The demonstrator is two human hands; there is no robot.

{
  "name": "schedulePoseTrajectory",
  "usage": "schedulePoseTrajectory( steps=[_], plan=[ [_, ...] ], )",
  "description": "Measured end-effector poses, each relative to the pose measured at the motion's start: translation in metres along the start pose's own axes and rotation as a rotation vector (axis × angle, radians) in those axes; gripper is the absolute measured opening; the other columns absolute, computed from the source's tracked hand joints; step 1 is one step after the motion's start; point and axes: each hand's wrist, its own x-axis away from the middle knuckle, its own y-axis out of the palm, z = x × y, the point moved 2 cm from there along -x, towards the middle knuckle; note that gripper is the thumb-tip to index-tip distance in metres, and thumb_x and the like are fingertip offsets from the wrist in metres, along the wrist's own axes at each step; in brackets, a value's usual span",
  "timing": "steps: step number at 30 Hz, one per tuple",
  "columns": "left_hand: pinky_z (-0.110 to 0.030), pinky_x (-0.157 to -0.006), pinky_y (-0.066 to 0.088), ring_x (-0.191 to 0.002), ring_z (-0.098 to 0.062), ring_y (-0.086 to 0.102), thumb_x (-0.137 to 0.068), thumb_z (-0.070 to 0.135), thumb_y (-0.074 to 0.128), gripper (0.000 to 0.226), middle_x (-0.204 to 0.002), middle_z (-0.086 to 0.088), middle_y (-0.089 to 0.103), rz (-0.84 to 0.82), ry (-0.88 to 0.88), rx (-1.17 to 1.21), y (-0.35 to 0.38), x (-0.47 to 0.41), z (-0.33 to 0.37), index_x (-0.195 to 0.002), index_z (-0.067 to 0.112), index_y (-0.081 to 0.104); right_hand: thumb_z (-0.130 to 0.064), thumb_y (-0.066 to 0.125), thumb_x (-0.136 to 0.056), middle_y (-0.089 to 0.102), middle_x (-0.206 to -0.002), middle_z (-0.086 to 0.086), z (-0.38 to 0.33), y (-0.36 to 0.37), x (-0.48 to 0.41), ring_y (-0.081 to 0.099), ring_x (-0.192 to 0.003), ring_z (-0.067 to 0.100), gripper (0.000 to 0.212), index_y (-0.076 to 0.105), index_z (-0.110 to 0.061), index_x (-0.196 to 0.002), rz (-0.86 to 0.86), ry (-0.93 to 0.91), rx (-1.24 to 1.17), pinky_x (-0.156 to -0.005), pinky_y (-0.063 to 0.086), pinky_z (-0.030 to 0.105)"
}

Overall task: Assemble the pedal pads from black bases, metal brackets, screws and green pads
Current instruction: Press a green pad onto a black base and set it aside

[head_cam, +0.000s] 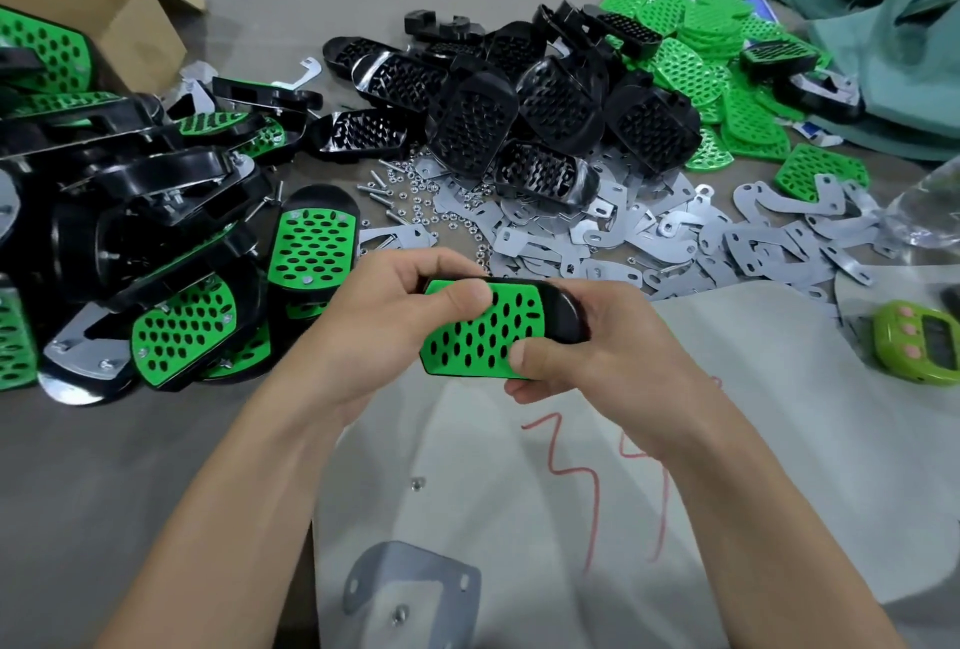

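**Left hand and right hand both clamped on one pedal**

Head view.

- Left hand: the fingers curl over the far edge of the held piece. The thumb presses flat on the green face near its upper left corner.
- Right hand: the fingers wrap underneath, and the thumb sits on the lower right part of the green face.
- Held piece: a green perforated pad seated on a glossy black oval base. The base's rounded end shows at the right, against the right palm.
- Position: the piece is held in the air at centre frame, close to the body, over a pale grey sheet with red scrawl.

Stock on the grey cloth-covered table:

- A heap of finished green-and-black pedals lies left of the hands, several showing silver metal underneath.
- A pile of bare black ribbed bases lies beyond the hands, at centre.
- A pile of loose green perforated pads lies to the right of the black pile, partly overlapping it.
- A spread of flat grey metal brackets lies between the black pile and the hands and runs off to the right.
- Small silver screws and nuts are scattered at the left edge of the bracket spread.

Other items:

- An open brown cardboard box sits at upper left.
- A small lime-green device with pink buttons and a dark screen sits at the right edge.
- One bent grey metal bracket lies on the pale sheet between the forearms.
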Motion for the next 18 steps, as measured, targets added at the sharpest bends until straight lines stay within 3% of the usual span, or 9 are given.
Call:
schedulePoseTrajectory(
  steps=[4, 6, 8, 12, 15, 18],
  plan=[
    [-0.036, -0.074, 0.050, -0.075, -0.023, 0.062, -0.090, 0.006, 0.069, 0.030, -0.073, -0.006, 0.070, 0.232, 0.004, 0.188, 0.007, 0.000, -0.008, -0.065, 0.022, 0.075, -0.003, 0.074, -0.083, 0.076, -0.097, 0.016, 0.004, 0.011, 0.003, 0.074, -0.084, 0.033, 0.034, 0.070, -0.012, -0.115, 0.129, -0.074, -0.248, -0.072, 0.063, 0.040],
    [-0.036, -0.073, 0.052, -0.075, -0.023, 0.061, -0.091, 0.003, 0.068, 0.029, -0.073, -0.006, 0.068, 0.272, 0.004, 0.229, 0.015, 0.003, -0.011, -0.067, 0.020, 0.074, 0.008, 0.066, -0.090, 0.073, -0.107, 0.020, 0.009, 0.018, 0.005, 0.073, -0.097, 0.035, 0.035, 0.065, -0.010, -0.121, 0.100, -0.083, -0.348, -0.078, 0.062, 0.045],
    [-0.030, -0.068, 0.054, -0.073, -0.020, 0.063, -0.090, 0.003, 0.069, 0.027, -0.074, -0.004, 0.069, 0.278, 0.019, 0.243, 0.019, 0.007, -0.015, -0.070, 0.020, 0.075, 0.014, 0.060, -0.090, 0.072, -0.107, 0.023, 0.010, 0.017, 0.006, 0.073, -0.099, 0.037, 0.037, 0.066, -0.007, -0.121, 0.114, -0.086, -0.376, -0.079, 0.062, 0.048],
    [-0.022, -0.064, 0.054, -0.070, -0.012, 0.064, -0.090, 0.005, 0.070, 0.029, -0.074, 0.001, 0.072, 0.243, 0.016, 0.196, 0.019, 0.008, -0.020, -0.071, 0.027, 0.077, 0.019, 0.061, -0.086, 0.075, -0.096, 0.022, 0.009, 0.013, 0.005, 0.075, -0.088, 0.039, 0.038, 0.069, -0.004, -0.114, 0.157, -0.083, -0.380, -0.070, 0.062, 0.047],
    [-0.024, -0.068, 0.055, -0.079, -0.016, 0.066, -0.086, 0.014, 0.072, 0.008, -0.086, -0.004, 0.074, 0.140, -0.027, 0.227, 0.014, 0.008, -0.022, -0.084, 0.020, 0.076, 0.019, 0.062, -0.084, 0.076, -0.091, 0.018, 0.007, 0.010, 0.004, 0.075, -0.083, 0.037, 0.036, 0.071, -0.006, -0.108, 0.185, -0.082, -0.363, -0.065, 0.062, 0.043],
    [-0.032, -0.079, 0.061, -0.092, -0.024, 0.073, -0.076, 0.018, 0.071, 0.033, -0.107, -0.013, 0.076, -0.009, -0.102, 0.319, 0.009, 0.012, -0.027, -0.109, 0.014, 0.070, 0.018, 0.063, -0.085, 0.077, -0.092, 0.017, 0.006, 0.005, 0.002, 0.076, -0.084, 0.035, 0.035, 0.071, -0.007, -0.108, 0.212, -0.083, -0.357, -0.066, 0.062, 0.043]
  ],
)
